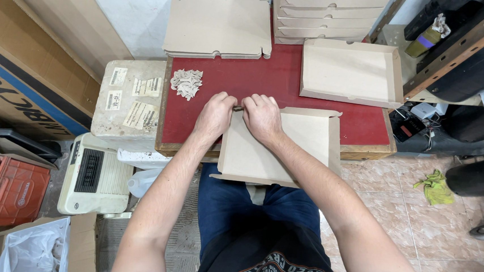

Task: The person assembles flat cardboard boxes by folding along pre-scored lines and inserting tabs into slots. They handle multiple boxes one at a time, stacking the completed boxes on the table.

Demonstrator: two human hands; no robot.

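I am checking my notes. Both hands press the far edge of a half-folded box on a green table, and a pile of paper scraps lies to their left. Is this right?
Not quite: the table is red, not green, as the head view shows. The rest holds: the left hand and right hand press the far edge of the half-folded box, with the scraps to their left.

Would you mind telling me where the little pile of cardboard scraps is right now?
In the head view, the pile of cardboard scraps lies on the red table's left edge, beyond the left hand, below the flat cardboard blanks.
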